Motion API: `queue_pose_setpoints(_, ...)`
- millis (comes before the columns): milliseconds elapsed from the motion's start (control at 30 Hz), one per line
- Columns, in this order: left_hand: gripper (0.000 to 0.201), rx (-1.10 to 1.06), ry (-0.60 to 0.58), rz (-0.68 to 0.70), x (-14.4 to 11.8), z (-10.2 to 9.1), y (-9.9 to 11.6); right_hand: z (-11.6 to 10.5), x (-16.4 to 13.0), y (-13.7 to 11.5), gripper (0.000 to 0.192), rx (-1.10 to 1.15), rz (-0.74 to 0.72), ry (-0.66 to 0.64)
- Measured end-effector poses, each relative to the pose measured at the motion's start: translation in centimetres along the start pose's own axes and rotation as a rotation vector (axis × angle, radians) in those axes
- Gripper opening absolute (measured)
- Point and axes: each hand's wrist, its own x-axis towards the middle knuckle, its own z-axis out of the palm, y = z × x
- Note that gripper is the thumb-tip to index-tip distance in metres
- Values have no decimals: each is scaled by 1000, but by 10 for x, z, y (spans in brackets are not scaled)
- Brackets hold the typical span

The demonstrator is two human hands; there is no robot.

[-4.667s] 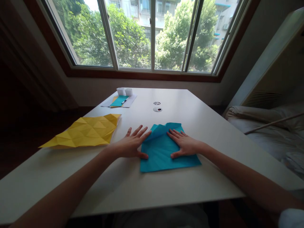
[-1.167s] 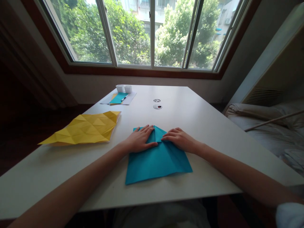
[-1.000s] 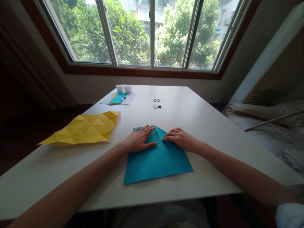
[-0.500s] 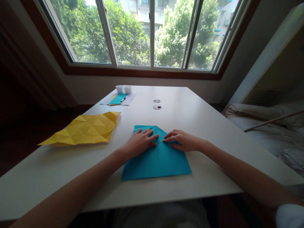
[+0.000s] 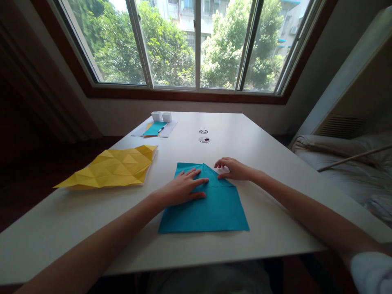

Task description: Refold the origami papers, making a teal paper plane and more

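A sheet of blue paper [image 5: 211,212] lies flat on the white table in front of me, its top right corner folded in so that a slanted edge runs down from a point at the top. My left hand [image 5: 186,186] rests on the paper's upper left part, fingers spread and pressing flat. Over the slanted folded edge at the upper right is my right hand [image 5: 233,168], its fingers loosely curved and apart, with nothing seen between them. The thumb side is close to the fold; I cannot tell whether it touches.
Creased yellow paper [image 5: 113,167] lies to the left on the white table [image 5: 275,220]. Farther back are two small white containers [image 5: 161,116], a smaller blue sheet [image 5: 154,128] and a pen [image 5: 162,128] on white paper. Two round discs [image 5: 204,139] sit mid-table.
My right hand has moved outward to the right and away from the paper's middle, fingers lifting. The right flap now lies flatter, with a straight edge showing. My left hand stays on the paper.
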Motion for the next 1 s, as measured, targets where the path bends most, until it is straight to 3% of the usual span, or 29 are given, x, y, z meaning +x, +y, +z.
queue_pose_setpoints(267,57,34,8,14,2,0,0,6,57,6,32,-191,58,63)
queue_pose_setpoints(467,58,48,22,0,0,-1,0,13,70,10,33,-214,74,85)
queue_pose_setpoints(700,57,36,42,6,-1,1,-2,2,50,12,43,-222,64,13)
queue_pose_setpoints(1000,58,41,11,-25,-1,0,-1,-10,-12,13,57,-122,139,-105)
